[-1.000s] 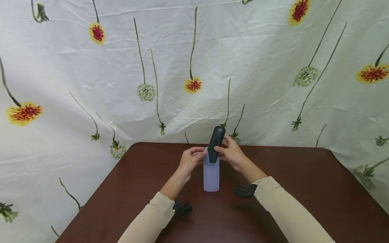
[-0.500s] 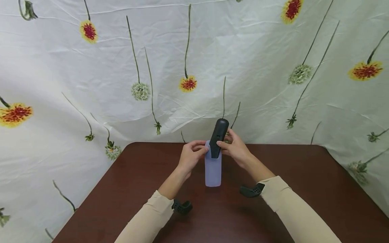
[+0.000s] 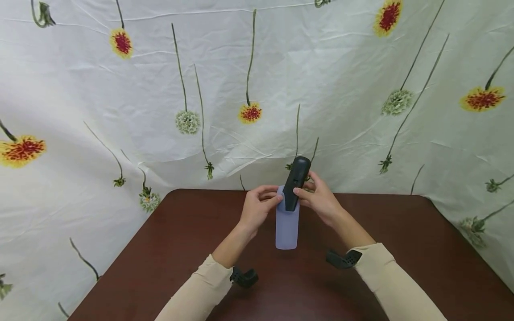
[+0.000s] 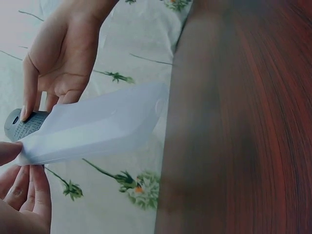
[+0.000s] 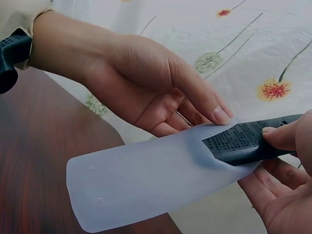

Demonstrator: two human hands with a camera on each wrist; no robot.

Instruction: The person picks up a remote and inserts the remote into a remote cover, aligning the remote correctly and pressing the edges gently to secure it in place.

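A black remote control (image 3: 297,180) sits with its lower end in the mouth of a translucent, pale bluish sleeve (image 3: 287,229). Its upper end sticks out and leans right. My left hand (image 3: 257,207) pinches the sleeve's left rim, thumb in front. My right hand (image 3: 321,200) holds the remote, its thumb pressed on the near face and its fingers behind. Small printing covers the remote's face (image 5: 239,144) in the right wrist view, where the sleeve's mouth (image 5: 207,146) bulges around its end. The sleeve's long lower part (image 4: 107,122) hangs slack-free and flat above the table.
A dark reddish-brown table (image 3: 192,249) lies below the hands. Behind it hangs a white cloth (image 3: 225,58) printed with flowers. Each wrist wears a black camera mount, the left mount (image 3: 244,277) and the right mount (image 3: 343,259) standing over the table.
Both hands have shifted a little right and up with the sleeve and remote. The remote now leans further right. Both grips stay the same.
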